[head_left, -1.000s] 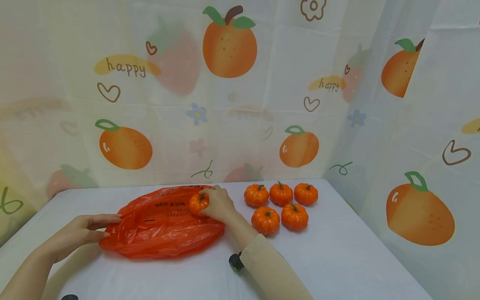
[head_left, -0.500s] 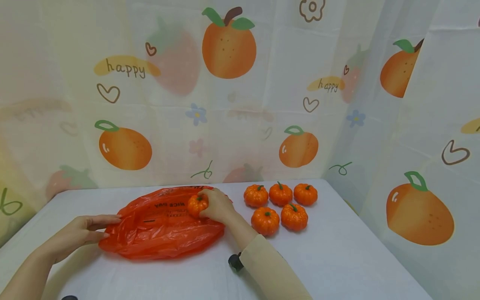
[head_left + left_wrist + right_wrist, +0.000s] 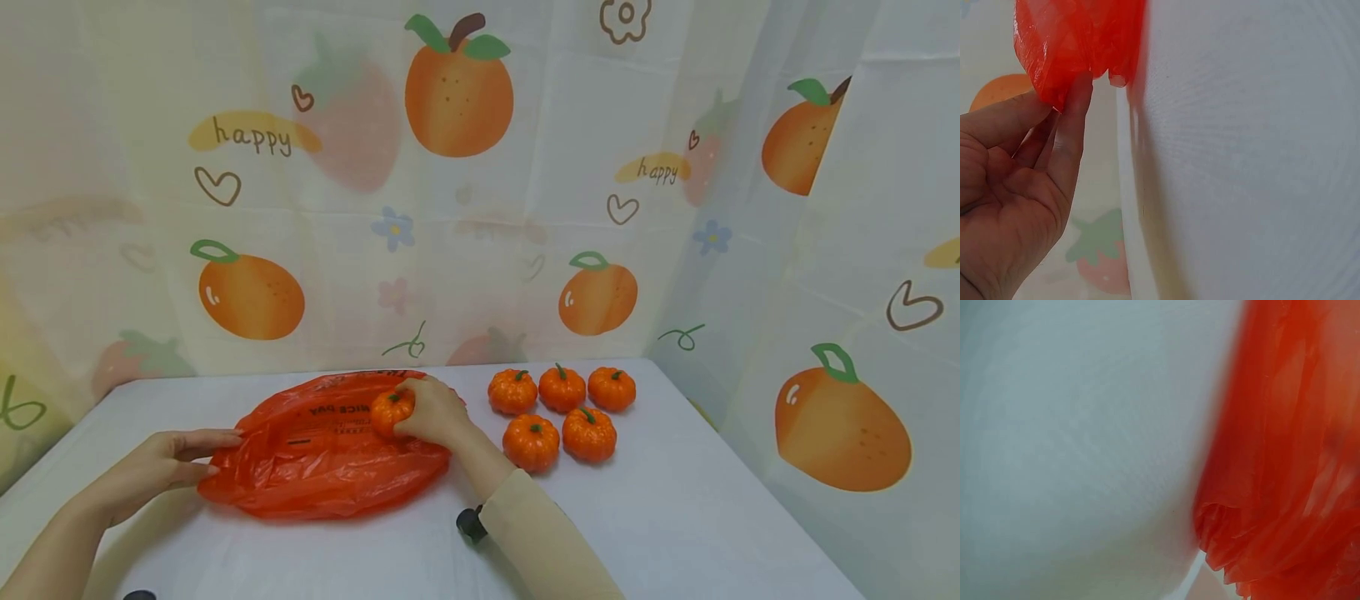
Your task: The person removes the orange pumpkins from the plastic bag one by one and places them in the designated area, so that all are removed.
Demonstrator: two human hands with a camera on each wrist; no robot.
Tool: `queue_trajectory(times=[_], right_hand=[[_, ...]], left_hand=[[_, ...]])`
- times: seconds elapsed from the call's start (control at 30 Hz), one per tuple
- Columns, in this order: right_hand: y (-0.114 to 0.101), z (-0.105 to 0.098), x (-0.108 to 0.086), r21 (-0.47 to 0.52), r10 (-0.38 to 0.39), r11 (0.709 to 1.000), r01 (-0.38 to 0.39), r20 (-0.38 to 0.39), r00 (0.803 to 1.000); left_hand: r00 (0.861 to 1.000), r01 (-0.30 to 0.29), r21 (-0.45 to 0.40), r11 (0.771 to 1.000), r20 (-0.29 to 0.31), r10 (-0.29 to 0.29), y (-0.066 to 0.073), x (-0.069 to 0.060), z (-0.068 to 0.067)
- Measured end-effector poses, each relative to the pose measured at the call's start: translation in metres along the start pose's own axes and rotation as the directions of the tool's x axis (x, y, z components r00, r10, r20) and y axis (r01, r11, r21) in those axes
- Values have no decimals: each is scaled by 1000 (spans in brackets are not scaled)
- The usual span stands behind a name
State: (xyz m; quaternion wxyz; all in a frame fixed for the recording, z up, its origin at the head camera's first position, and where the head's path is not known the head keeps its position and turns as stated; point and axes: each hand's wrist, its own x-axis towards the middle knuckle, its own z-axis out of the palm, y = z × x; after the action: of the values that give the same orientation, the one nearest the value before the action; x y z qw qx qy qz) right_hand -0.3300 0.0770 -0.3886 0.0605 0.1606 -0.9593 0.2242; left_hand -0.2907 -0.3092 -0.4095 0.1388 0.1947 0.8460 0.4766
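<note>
A red translucent plastic bag (image 3: 322,485) with black print lies on the table with its mouth spread wide. My left hand (image 3: 153,468) pinches the bag's left edge between thumb and fingers; the left wrist view shows the hand (image 3: 1016,187) at the gathered red plastic (image 3: 1079,44). Within the bag's mouth, toward its right end, my right hand (image 3: 437,410) grips a small orange pumpkin (image 3: 387,413) with a green stem. Part of that pumpkin is hidden by the fingers. In the right wrist view only the bag's pleated side (image 3: 1272,475) shows, not the hand.
Several more small pumpkins (image 3: 531,442) stand in two rows right of the bag, close to my right forearm. A white cloth covers the table (image 3: 675,517). Fruit-printed curtains (image 3: 465,217) hang behind and at the sides. A black round object (image 3: 471,525) sits at the right sleeve.
The pumpkin in my right hand has shifted slightly left within the bag's mouth. My left hand and the other pumpkins keep their places.
</note>
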Motion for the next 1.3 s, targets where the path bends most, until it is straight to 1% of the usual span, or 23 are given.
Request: queue_trajectory(times=[0.13, 0.2, 0.47, 0.6, 0.73, 0.87, 1.3], right_hand=[[1, 1, 0, 16, -20, 1000, 20, -9, 1000], [1, 1, 0, 24, -36, 999, 36, -16, 999], [1, -1, -1, 61, -61, 996, 64, -37, 997], [0, -3, -1, 94, -64, 993, 67, -39, 997], [0, -5, -2, 107, -47, 993, 49, -26, 999], [-1, -7, -2, 123, -42, 991, 45, -29, 999], [-6, -23, -5, 198, -80, 976, 90, -59, 995]], left_hand=[[1000, -27, 0, 1000, 5, 27, -2, -1, 0], [1000, -29, -1, 1000, 6, 29, -2, -1, 0], [1000, 20, 6, 1000, 7, -20, 1, 0, 0], [1000, 17, 11, 1000, 6, -17, 1, 0, -1], [1000, 18, 8, 1000, 5, -18, 0, 0, -1], [1000, 25, 7, 1000, 6, -25, 0, 0, -1], [999, 35, 6, 999, 5, -35, 1, 0, -1]])
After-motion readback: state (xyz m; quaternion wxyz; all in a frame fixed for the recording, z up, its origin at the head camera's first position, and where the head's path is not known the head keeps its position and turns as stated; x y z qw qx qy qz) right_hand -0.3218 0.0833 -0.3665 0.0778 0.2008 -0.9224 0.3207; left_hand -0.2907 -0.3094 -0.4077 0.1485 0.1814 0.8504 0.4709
